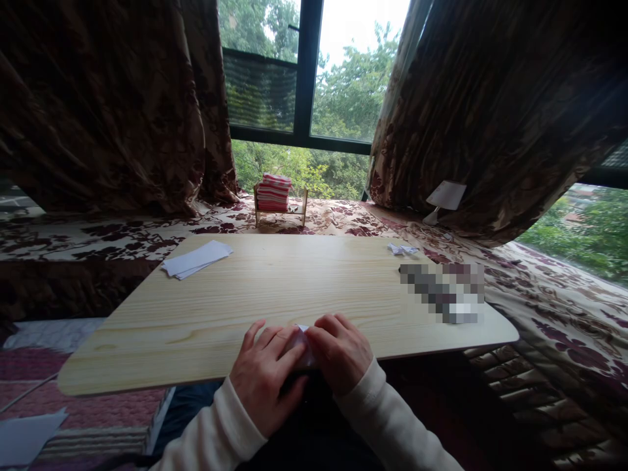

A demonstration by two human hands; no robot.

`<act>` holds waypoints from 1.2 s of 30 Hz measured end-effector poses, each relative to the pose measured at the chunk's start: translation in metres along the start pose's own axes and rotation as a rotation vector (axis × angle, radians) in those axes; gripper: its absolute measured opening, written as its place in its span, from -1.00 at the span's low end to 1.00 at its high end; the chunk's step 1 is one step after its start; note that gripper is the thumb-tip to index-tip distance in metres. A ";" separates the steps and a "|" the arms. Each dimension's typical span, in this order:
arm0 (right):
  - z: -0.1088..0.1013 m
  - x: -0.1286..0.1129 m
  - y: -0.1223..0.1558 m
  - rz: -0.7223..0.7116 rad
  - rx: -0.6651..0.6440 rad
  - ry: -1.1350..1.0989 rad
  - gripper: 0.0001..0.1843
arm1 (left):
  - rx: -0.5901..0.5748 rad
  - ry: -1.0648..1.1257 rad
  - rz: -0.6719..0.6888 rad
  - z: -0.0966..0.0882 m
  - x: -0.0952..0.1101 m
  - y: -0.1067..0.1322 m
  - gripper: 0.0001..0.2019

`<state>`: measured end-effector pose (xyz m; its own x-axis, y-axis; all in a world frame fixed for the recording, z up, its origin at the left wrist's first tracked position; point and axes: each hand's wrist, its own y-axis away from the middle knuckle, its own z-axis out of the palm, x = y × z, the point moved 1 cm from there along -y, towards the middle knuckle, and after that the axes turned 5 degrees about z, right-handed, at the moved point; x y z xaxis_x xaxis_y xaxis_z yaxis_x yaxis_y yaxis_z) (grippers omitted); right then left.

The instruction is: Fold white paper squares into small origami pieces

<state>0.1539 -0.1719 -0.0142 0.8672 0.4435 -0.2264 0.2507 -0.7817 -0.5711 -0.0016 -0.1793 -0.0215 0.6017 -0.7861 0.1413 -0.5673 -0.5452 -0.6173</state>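
Observation:
At the near edge of the wooden tabletop [245, 288], my two hands meet around a small piece of white paper [305, 350] that looks folded. My left hand [267, 376] has its fingers pressed on the paper's left side, with the thumb lower down. My right hand [343, 353] grips the other side with curled fingers. Much of the paper is hidden behind the fingers, so its full shape cannot be made out. A thin stack of white paper strips [196, 259] lies at the table's far left. Small folded white paper pieces [402, 249] rest at its far right.
A blurred-out object [436, 294] lies on the table's right side. Behind the table, a small wooden rack [279, 219] holds folded red-striped cloths [273, 195]. A white lamp [445, 196] stands by the right curtain. More white paper [29, 437] lies at lower left.

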 end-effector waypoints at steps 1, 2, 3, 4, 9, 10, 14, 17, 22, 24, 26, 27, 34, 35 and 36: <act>0.000 0.000 0.000 -0.002 -0.012 0.009 -0.84 | -0.003 0.005 -0.003 -0.001 0.000 -0.001 -0.68; 0.000 0.001 0.001 -0.003 -0.023 0.019 -0.85 | -0.007 0.009 -0.005 -0.002 0.000 -0.003 -0.68; 0.001 0.001 0.001 -0.005 -0.033 0.028 -0.86 | -0.010 0.010 -0.007 -0.002 0.001 -0.004 -0.68; 0.001 0.002 0.001 -0.009 -0.040 0.036 -0.86 | -0.014 0.010 -0.008 -0.003 0.001 -0.005 -0.68; 0.002 0.001 0.001 -0.025 -0.034 0.061 -0.87 | -0.016 0.018 -0.015 -0.001 -0.002 -0.007 -0.71; 0.002 0.001 0.002 -0.027 -0.028 0.066 -0.87 | -0.014 0.021 -0.021 -0.001 -0.004 -0.007 -0.71; 0.002 0.001 0.002 -0.039 -0.005 0.075 -0.86 | -0.023 0.018 -0.030 -0.003 -0.010 -0.010 -0.72; 0.002 0.001 0.001 -0.040 -0.006 0.082 -0.86 | -0.028 0.015 -0.029 -0.004 -0.013 -0.015 -0.77; 0.003 0.001 0.002 -0.044 -0.005 0.083 -0.85 | -0.003 -0.062 -0.046 0.006 -0.016 -0.020 -0.75; 0.004 0.004 0.003 -0.033 -0.008 0.062 -0.83 | 0.002 -0.096 -0.057 0.010 -0.017 -0.020 -0.78; 0.004 0.007 0.005 0.010 -0.012 0.041 -0.85 | -0.001 -0.108 -0.069 0.013 -0.017 -0.020 -0.79; 0.005 0.009 0.006 0.037 -0.015 0.036 -0.86 | -0.006 -0.110 -0.072 0.013 -0.017 -0.019 -0.80; 0.002 0.012 0.006 0.053 -0.076 0.151 -0.88 | -0.028 -0.116 -0.070 0.012 -0.019 -0.019 -0.81; 0.001 0.012 0.005 0.037 -0.085 0.172 -0.88 | -0.031 -0.119 -0.070 0.012 -0.020 -0.019 -0.81; 0.000 0.013 0.005 0.021 -0.093 0.186 -0.88 | -0.034 -0.120 -0.069 0.012 -0.020 -0.019 -0.81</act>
<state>0.1665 -0.1700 -0.0197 0.9350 0.3449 -0.0831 0.2627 -0.8306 -0.4910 0.0040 -0.1496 -0.0215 0.7019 -0.7068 0.0876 -0.5394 -0.6079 -0.5828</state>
